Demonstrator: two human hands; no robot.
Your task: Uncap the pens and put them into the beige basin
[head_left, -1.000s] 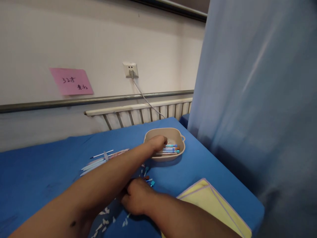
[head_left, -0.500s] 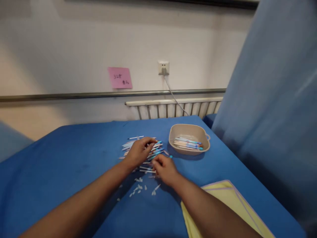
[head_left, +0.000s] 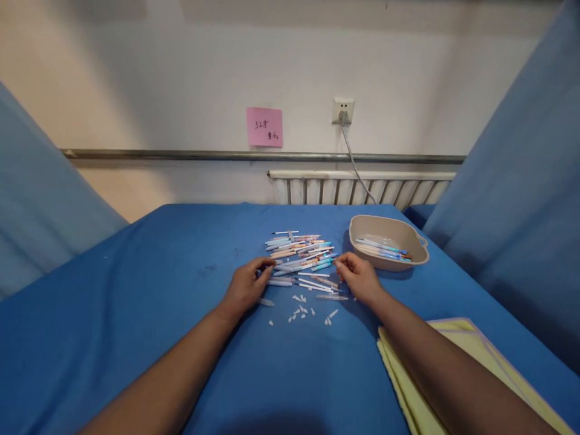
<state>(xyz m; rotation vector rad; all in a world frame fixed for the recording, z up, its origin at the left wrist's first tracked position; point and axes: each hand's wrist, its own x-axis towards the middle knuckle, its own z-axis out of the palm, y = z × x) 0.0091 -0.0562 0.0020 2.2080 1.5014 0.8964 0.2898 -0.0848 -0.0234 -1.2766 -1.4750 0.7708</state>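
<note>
A loose pile of pens and pen parts (head_left: 299,248) lies on the blue cloth. At the pile's left edge is my left hand (head_left: 248,284), its thumb and fingers curved toward each other at the ends of some pens; whether it grips one is unclear. On the opposite side, my right hand (head_left: 359,277) has thumb and forefinger pinched at the tip end of a pen with a blue-green part; what is between them is too small to make out. Small whitish pieces (head_left: 302,310) are scattered in front of the pile, beside a clear tube (head_left: 331,297).
A beige basin (head_left: 385,226) holding several pens stands right of the pile. Folded yellow cloth (head_left: 471,350) lies under my right forearm. Behind the blue-covered surface (head_left: 149,284) are a radiator (head_left: 362,184) and a plugged-in cable (head_left: 351,154). Blue curtains (head_left: 507,199) hang at both sides.
My hands have moved apart, from over and in front of the pile to its left and right ends, uncovering more pens. The camera view has shifted left.
</note>
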